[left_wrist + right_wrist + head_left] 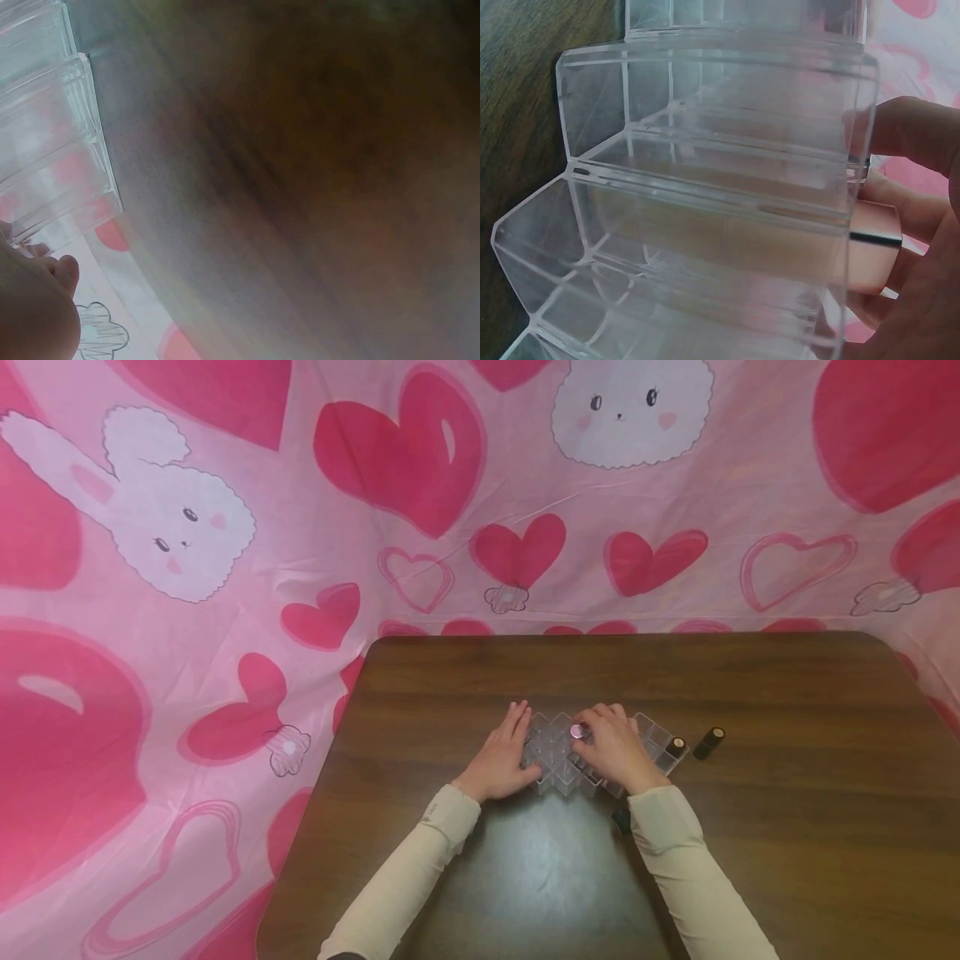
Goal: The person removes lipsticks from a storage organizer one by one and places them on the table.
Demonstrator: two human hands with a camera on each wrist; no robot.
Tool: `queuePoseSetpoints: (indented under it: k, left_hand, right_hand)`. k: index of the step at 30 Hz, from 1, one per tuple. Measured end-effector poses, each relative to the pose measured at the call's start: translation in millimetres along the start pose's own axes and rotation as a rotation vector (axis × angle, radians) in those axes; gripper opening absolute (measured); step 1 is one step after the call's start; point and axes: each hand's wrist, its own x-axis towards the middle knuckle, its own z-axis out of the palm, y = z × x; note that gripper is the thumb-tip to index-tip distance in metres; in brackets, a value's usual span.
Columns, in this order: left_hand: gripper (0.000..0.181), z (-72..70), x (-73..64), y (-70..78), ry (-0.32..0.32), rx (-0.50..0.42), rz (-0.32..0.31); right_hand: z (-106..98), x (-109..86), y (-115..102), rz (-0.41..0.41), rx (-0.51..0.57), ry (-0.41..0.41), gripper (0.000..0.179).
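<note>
A clear plastic lipstick organizer (557,768), with stepped, square compartments, stands on the table between the hands. My left hand (498,762) rests along its left side, fingers straight and thumb spread toward the near edge. With its fingertips, my right hand (613,747) pinches a lipstick tube (577,732) with a shiny pink end, at the organizer's compartments. The right wrist view shows a rose-gold tube (877,259) with a black band beside the fingers, at the clear wall. Part of the organizer lies hidden under the right hand. A black lipstick tube (676,746) stands in a right-hand compartment.
Another black tube (709,743) is on the table just right of the organizer. A small dark item (621,821), partly covered by the right sleeve, lies nearer the person. The brown wooden table (450,681) meets a pink heart-patterned cloth (585,497) behind it.
</note>
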Motion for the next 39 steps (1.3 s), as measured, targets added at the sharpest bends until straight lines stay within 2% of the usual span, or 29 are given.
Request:
queuePoseSetpoints:
  k: [14, 23, 39]
  left_hand:
    - [0.092, -1.2, -1.1, 1.4, -0.015, -0.008, -0.015]
    - [0.092, -2.5, -1.7, 1.8, -0.024, -0.007, -0.022]
    - [0.09, -3.8, -2.2, 2.2, -0.029, 0.045, -0.012]
  right_hand:
    - [-2.4, -1.2, -3.0, 0.022, 0.011, -0.039, 0.029]
    - [-2.1, -2.6, -3.6, 0.005, -0.011, -0.028, 0.029]
    - [-4.6, -5.0, -6.9, 0.005, -0.018, -0.033, 0.029]
